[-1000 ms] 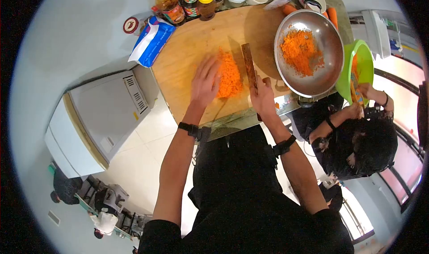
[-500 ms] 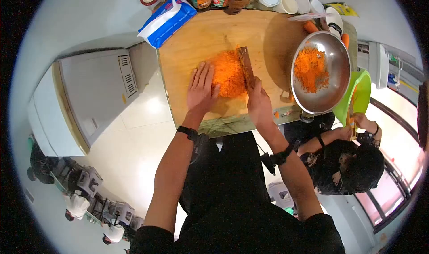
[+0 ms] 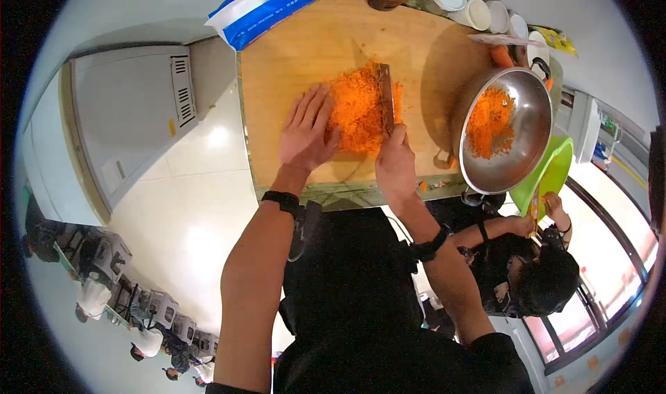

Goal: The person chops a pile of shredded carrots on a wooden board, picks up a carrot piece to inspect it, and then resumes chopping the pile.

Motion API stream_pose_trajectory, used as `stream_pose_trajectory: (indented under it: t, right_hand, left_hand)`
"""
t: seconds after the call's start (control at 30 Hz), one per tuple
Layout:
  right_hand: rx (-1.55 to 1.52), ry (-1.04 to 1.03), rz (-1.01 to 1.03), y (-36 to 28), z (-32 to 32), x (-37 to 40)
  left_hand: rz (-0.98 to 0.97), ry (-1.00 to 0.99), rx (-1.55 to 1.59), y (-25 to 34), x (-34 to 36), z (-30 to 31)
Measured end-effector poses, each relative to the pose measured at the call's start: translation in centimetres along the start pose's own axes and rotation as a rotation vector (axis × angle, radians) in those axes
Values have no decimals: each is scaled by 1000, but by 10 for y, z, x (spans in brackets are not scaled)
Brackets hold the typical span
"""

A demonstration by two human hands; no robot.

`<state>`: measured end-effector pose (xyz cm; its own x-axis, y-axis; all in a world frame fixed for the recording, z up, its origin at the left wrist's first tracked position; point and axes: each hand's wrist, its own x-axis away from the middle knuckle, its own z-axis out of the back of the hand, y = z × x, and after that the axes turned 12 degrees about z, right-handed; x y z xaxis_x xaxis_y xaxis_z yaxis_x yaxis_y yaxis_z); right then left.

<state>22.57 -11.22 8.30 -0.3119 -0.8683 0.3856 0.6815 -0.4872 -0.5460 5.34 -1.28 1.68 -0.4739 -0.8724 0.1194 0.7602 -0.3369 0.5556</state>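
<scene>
A heap of finely chopped carrot [image 3: 355, 109] lies on the wooden board [image 3: 291, 54]. My left hand [image 3: 305, 129] rests at the heap's left side, fingers stretched out and touching its edge. In my right hand [image 3: 397, 165] is the handle of a cleaver [image 3: 386, 92]. Its blade stands nearly on edge along the heap's right side, pointing away from me. A few carrot bits show to the right of the blade. Whether the edge touches the board is hard to make out.
Right of the board sits a steel bowl [image 3: 534, 116] with more chopped carrot inside. Beyond it, a co-worker's hands [image 3: 548, 210] are over a green basin [image 3: 557, 168]. A blue-and-white packet [image 3: 267, 12], jars and white cups [image 3: 477, 14] line the far edge.
The view has shifted slightly. The cleaver blade has turned more upright, and carrot bits now show on its right. My left hand stays beside the heap.
</scene>
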Motion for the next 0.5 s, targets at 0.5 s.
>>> stream_pose_trajectory:
  t: [0.5]
  right_hand:
    - [-6, 94, 100, -16, 13, 13]
  left_hand:
    - [-27, 17, -4, 1, 1, 3]
